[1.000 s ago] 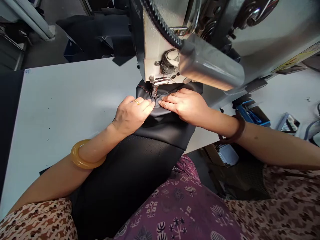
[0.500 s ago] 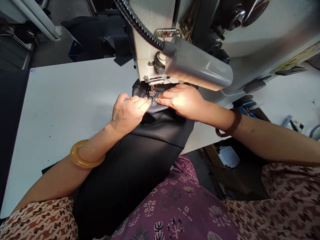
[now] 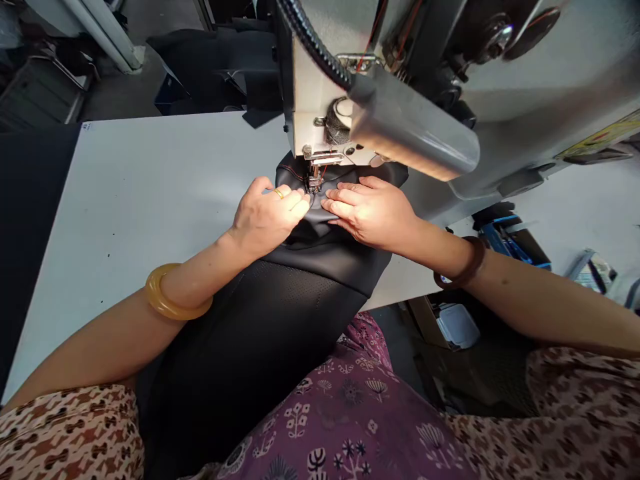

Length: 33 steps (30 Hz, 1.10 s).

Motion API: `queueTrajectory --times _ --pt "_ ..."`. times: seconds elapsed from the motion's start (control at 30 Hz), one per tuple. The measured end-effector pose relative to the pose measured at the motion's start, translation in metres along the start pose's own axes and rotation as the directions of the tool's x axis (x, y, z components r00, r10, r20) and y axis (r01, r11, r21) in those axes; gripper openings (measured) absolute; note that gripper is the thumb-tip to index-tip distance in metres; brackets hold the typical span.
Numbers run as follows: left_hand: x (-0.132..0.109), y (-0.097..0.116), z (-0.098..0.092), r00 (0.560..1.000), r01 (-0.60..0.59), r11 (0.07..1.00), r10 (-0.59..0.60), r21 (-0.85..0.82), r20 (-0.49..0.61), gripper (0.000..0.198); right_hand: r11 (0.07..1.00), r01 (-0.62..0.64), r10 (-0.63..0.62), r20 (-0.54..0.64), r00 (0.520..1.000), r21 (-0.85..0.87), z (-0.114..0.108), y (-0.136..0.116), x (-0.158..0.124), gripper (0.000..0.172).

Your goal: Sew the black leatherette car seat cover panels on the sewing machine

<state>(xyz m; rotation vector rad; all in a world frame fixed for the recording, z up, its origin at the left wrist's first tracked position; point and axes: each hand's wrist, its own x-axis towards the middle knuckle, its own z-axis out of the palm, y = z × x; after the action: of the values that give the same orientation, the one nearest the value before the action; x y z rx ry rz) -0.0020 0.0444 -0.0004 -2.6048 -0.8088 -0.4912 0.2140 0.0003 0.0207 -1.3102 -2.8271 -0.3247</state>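
Note:
Black leather-like fabric (image 3: 320, 267) drapes from under the sewing machine (image 3: 307, 100) down over my lap, with a line of orange stitching near its far left edge. The presser foot (image 3: 315, 180) stands on the fabric between my hands. My left hand (image 3: 270, 213), with a ring on one finger, is closed on a fold of the fabric just left of the foot. Flat on the fabric to the right of the foot lies my right hand (image 3: 373, 210), fingers stretched toward the needle area. The needle tip itself is too small to make out.
A lamp (image 3: 415, 120) on a flexible black neck hangs over the sewing spot. The white tabletop (image 3: 150, 200) extends to the left. Black fabric pieces (image 3: 220, 67) lie beyond the far edge. Low on the right is a cardboard box (image 3: 430, 323) with a white plastic container.
My right hand has drawn back slightly from the presser foot, its fingers now flatter and more spread. My left hand keeps its grip. The whole view has shifted a little.

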Motion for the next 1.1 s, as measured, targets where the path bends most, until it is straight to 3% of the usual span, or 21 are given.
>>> queueTrajectory --times 0.1,0.37,0.53,0.63,0.73,0.87,0.97,1.1 --pt "0.0 0.004 0.0 1.0 0.007 0.998 -0.005 0.069 -0.025 0.036 1.0 0.003 -0.003 -0.012 1.0 0.019 0.001 0.006 0.002 0.043" --pt "0.0 0.01 0.002 0.995 0.084 0.996 -0.081 0.041 -0.061 0.033 0.996 0.036 -0.031 -0.063 0.998 0.08 0.001 0.016 0.006 0.035" --pt "0.001 0.013 0.004 0.991 0.089 0.981 -0.07 0.17 -0.114 0.033 0.993 0.013 -0.006 -0.058 0.998 0.121 0.002 0.023 0.007 0.035" --pt "0.002 0.019 0.001 0.993 0.066 0.965 -0.04 0.254 -0.108 0.034 0.992 0.007 0.0 -0.058 0.998 0.125 0.0 0.015 0.008 0.043" --pt "0.006 0.02 -0.005 0.999 0.031 0.961 -0.024 0.274 -0.03 0.035 0.993 -0.09 0.094 -0.043 0.995 0.079 0.001 -0.008 0.011 0.056" --pt "0.011 0.003 -0.013 0.993 -0.101 0.978 0.09 0.181 0.072 0.032 0.971 -0.239 0.238 -0.169 0.956 0.012 0.016 -0.04 0.013 0.034" --pt "0.009 -0.013 -0.014 0.979 -0.191 0.982 0.19 0.01 0.073 0.027 0.976 -0.214 0.193 -0.296 0.936 -0.042 0.03 -0.044 0.009 0.027" --pt "0.0 -0.011 -0.007 0.991 -0.135 0.991 0.135 0.001 0.009 0.036 0.971 -0.206 0.136 -0.422 0.896 -0.125 0.038 -0.036 0.004 0.024"
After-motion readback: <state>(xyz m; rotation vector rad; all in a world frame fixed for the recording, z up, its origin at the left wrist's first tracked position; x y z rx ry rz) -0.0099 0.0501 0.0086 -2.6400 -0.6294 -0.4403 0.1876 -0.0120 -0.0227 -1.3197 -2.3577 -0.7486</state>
